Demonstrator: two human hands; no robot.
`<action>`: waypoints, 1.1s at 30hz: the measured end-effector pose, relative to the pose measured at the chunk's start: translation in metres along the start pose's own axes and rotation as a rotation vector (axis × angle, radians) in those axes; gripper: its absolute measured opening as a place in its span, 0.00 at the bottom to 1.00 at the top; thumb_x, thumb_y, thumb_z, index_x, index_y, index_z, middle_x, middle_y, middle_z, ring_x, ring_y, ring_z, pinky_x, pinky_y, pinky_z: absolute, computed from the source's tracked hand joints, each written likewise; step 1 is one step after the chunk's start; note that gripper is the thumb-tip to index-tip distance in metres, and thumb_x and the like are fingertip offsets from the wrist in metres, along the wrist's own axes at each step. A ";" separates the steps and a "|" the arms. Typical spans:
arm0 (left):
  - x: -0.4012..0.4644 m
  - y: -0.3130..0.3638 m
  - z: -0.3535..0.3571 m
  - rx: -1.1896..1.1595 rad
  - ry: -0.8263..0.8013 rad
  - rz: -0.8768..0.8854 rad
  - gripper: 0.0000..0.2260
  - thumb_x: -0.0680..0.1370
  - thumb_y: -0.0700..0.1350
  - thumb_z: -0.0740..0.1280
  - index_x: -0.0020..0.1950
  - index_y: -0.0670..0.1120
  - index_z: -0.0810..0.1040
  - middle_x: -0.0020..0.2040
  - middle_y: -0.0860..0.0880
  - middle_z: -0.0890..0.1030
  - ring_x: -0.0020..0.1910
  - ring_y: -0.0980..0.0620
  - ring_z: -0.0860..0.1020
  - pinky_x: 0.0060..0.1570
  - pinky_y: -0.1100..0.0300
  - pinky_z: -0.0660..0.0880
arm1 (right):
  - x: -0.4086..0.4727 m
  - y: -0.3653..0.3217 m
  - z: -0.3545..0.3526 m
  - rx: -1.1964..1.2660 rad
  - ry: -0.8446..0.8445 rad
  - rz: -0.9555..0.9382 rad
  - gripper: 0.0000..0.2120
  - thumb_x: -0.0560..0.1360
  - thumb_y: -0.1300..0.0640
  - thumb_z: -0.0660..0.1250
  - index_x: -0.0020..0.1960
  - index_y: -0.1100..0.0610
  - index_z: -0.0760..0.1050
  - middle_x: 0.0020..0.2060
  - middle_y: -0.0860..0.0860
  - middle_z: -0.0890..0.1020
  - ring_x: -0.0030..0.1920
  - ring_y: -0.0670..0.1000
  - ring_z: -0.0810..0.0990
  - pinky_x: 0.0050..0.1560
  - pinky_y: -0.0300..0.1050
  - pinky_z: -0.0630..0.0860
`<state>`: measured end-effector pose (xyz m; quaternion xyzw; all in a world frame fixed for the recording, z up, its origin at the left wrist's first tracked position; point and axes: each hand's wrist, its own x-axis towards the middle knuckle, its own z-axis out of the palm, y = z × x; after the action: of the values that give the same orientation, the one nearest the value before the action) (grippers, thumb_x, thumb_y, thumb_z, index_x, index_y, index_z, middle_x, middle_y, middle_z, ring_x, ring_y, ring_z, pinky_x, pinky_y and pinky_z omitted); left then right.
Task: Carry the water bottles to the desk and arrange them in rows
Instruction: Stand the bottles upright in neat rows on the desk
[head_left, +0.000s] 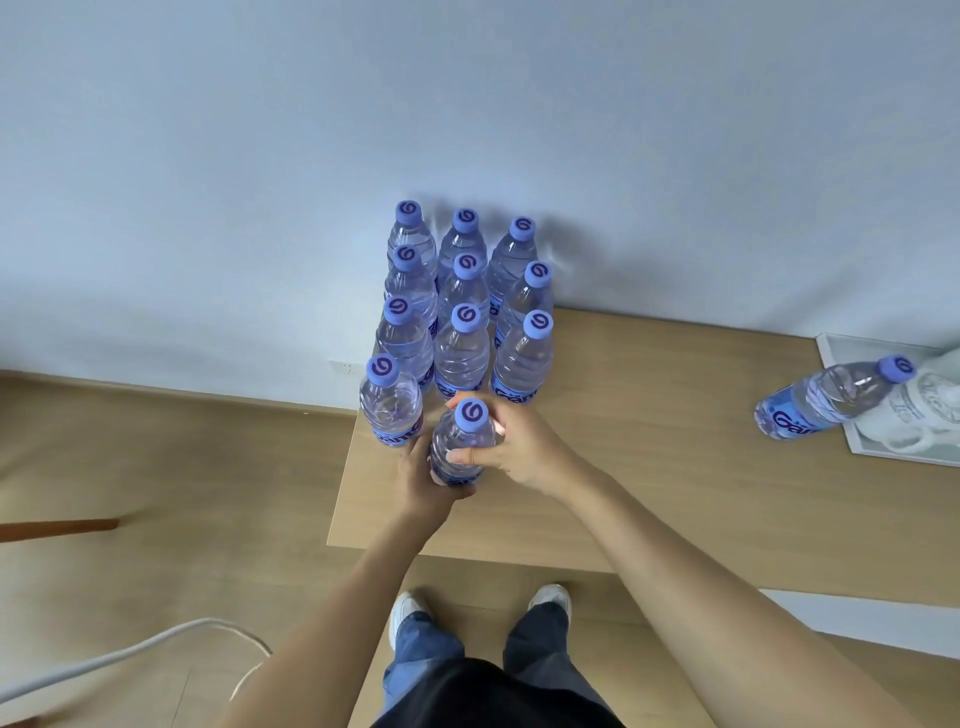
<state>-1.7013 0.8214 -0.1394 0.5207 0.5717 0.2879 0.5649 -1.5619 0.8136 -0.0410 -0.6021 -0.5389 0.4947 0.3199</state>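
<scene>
Several clear water bottles with purple caps stand in rows (462, 312) at the left end of the wooden desk (649, 467), against the wall. The front row has one bottle (390, 400) at its left. Beside it stands another bottle (462, 441), held by both hands. My left hand (421, 480) grips its lower body from the left and below. My right hand (514, 449) wraps its upper body from the right, thumb across the front. One more bottle (831, 397) stands apart at the desk's right side.
A white tray (857, 452) with a white cloth bag lies at the desk's right end behind the lone bottle. A white cable (130, 649) runs across the wooden floor at the lower left. My feet stand at the desk's front edge.
</scene>
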 end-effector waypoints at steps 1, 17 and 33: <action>0.000 -0.002 0.002 -0.037 0.027 -0.010 0.34 0.60 0.25 0.77 0.58 0.51 0.73 0.53 0.57 0.74 0.56 0.45 0.76 0.52 0.55 0.77 | 0.001 0.003 0.001 -0.001 0.008 -0.016 0.18 0.67 0.53 0.77 0.52 0.44 0.75 0.48 0.37 0.81 0.48 0.30 0.75 0.53 0.25 0.70; 0.012 -0.001 0.027 -0.151 0.351 -0.148 0.29 0.63 0.30 0.78 0.60 0.43 0.74 0.50 0.52 0.79 0.40 0.78 0.75 0.36 0.81 0.69 | 0.030 0.004 -0.013 -0.283 -0.003 -0.078 0.32 0.69 0.55 0.78 0.70 0.53 0.70 0.62 0.48 0.71 0.66 0.48 0.69 0.67 0.39 0.64; 0.022 0.004 0.041 -0.221 0.428 -0.219 0.28 0.63 0.32 0.79 0.59 0.45 0.74 0.50 0.57 0.79 0.46 0.62 0.77 0.46 0.67 0.72 | 0.034 0.006 -0.018 -0.315 0.069 -0.130 0.26 0.70 0.57 0.78 0.63 0.57 0.71 0.59 0.48 0.71 0.61 0.49 0.70 0.63 0.42 0.68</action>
<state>-1.6576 0.8319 -0.1516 0.3183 0.6963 0.3891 0.5123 -1.5453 0.8477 -0.0500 -0.6256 -0.6362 0.3612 0.2711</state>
